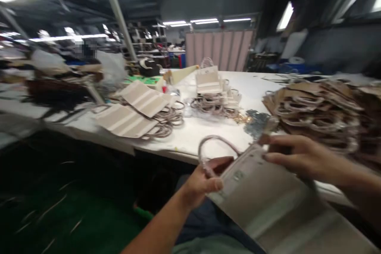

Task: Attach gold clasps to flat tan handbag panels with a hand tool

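Observation:
A long beige bag panel (268, 190) slants up from the lower right, close to me. It has pale bands across it and small holes and a metal fitting near its top edge. From that edge a twisted rope-like handle (218, 139) arches up. My left hand (201, 182) is closed on the panel's left corner, beside the base of the handle. At the other top corner, my right hand (294, 156) is closed, with thumb and fingers pinching the panel's edge. What lies under its fingertips is blurred.
A white table (190, 135) stretches ahead. Stacked bag panels with handles (135, 109) lie left, and another stack (208, 81) stands in the middle. Gold and dark metal pieces (256, 121) lie near it. A large pile of brown pieces with handles (318, 111) is at right.

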Demonstrator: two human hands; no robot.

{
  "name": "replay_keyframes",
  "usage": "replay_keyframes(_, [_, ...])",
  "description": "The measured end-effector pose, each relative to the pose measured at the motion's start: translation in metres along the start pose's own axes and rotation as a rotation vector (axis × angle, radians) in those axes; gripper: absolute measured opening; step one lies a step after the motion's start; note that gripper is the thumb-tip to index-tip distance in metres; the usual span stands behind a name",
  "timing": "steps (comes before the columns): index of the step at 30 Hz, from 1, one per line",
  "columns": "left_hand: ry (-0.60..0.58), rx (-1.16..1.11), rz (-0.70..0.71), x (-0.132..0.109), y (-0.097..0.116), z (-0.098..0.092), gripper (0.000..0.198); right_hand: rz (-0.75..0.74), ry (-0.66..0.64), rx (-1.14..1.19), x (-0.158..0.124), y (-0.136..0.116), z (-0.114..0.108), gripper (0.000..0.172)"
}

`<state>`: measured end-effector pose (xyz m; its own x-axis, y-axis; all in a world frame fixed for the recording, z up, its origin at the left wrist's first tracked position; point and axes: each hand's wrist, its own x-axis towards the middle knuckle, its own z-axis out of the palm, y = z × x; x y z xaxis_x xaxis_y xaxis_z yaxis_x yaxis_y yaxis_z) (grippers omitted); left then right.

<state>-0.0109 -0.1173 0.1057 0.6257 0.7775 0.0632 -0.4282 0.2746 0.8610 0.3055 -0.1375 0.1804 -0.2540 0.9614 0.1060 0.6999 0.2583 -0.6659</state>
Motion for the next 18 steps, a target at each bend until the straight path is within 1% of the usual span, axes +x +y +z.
replay_keyframes(1, [0.012,0.01,-0.043,0.005,-0.013,-0.006,0.075,0.067,0.004,-0.01,-0.006,0.004,0.0,0.041])
replay_keyframes(3, [0.073,0.082,-0.112,0.013,-0.041,-0.017,0.063,0.157,-0.017,-0.009,-0.002,0.01,0.013,0.047])
replay_keyframes(6, [0.188,0.186,-0.236,0.021,-0.078,-0.03,0.053,0.195,-0.131,0.053,0.03,0.027,0.044,0.048])
replay_keyframes(8, [0.244,0.227,-0.283,0.027,-0.095,-0.039,0.05,0.188,-0.225,0.115,0.053,0.043,0.058,0.045])
replay_keyframes(10, [0.273,0.286,-0.258,0.035,-0.106,-0.046,0.047,0.187,-0.287,0.152,0.072,0.059,0.062,0.043])
replay_keyframes(12, [0.301,0.385,-0.183,0.045,-0.112,-0.052,0.04,0.199,-0.308,0.147,0.086,0.073,0.06,0.043])
replay_keyframes(15, [0.368,0.565,-0.06,0.057,-0.118,-0.056,0.025,0.209,-0.339,0.113,0.103,0.089,0.057,0.044])
replay_keyframes(17, [0.424,0.639,-0.03,0.06,-0.122,-0.057,0.02,0.213,-0.368,0.097,0.112,0.096,0.059,0.044])
replay_keyframes(18, [0.444,0.647,-0.044,0.061,-0.125,-0.057,0.02,0.217,-0.381,0.092,0.116,0.099,0.061,0.043])
